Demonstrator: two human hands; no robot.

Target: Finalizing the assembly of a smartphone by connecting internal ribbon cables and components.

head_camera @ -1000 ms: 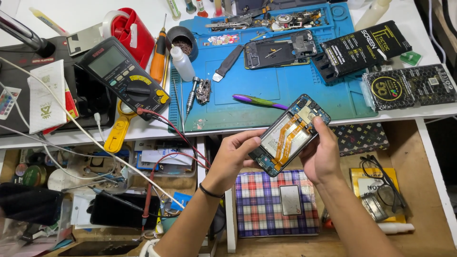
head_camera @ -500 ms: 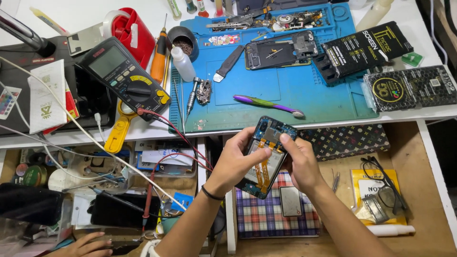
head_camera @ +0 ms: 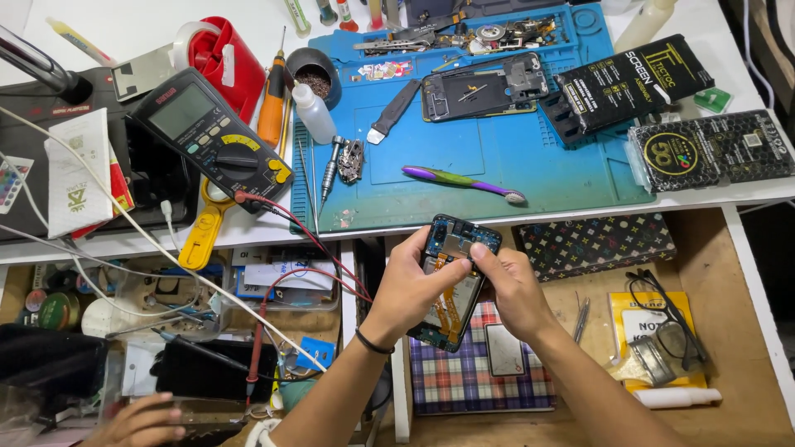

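Hands meet over an opened dark smartphone with exposed circuit board and orange flex cables, which is held in the air just in front of the white desk edge, above a plaid-patterned flat case lying in the open wooden drawer. The left hand is closed around the phone's left side, with its thumb laid across the inner parts; a black band is worn at that wrist. The right hand is closed on the phone's right side, and its fingertips are pressed onto the upper part of the board. The phone is tilted, its upper end toward the desk.

On the desk, a blue silicone work mat is spread out. A purple and green toothbrush lies on it, near the mat's front edge and just behind the phone. A second dismantled black phone frame is placed further back on the mat. A dark multimeter with yellow trim rests to the left of the mat, with red leads trailing off the desk. A pair of black-rimmed glasses is seen in the drawer, on a yellow packet. Another person's hand appears at the lower left corner.
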